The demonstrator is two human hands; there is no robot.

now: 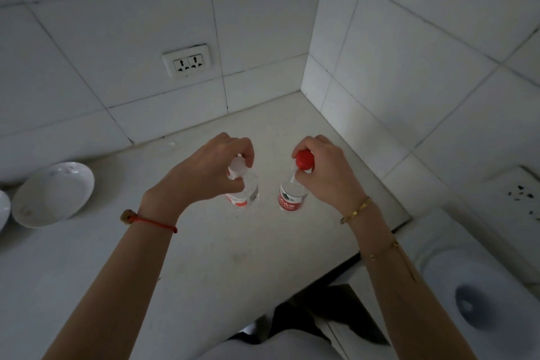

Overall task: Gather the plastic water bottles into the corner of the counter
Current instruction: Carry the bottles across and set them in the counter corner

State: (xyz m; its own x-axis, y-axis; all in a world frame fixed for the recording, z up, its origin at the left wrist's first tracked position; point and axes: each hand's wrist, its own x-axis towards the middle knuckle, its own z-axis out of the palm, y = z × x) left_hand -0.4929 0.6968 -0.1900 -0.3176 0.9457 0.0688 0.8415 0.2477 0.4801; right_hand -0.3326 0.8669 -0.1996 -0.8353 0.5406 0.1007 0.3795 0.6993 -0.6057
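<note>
Thin clear plastic, probably light and crushable: left hand [209, 171] pinches the white-capped bottle [244, 188] beneath its fingers, right hand [324, 172] the red-capped bottle [292, 194], both gripped at the stiff necks.

Home kitchen, dim light. White glazed wall tiles [146, 23] meet at inner corner above pale stone counter [233, 257]. Double wall socket [187, 61] set in tiles just above counter (nothing plugged in). White ceramic plate [54, 194] tilted against wall at left, edge of second dish [3, 209] beside it. White appliance [482, 301] at right of counter, kind unclear.
</note>
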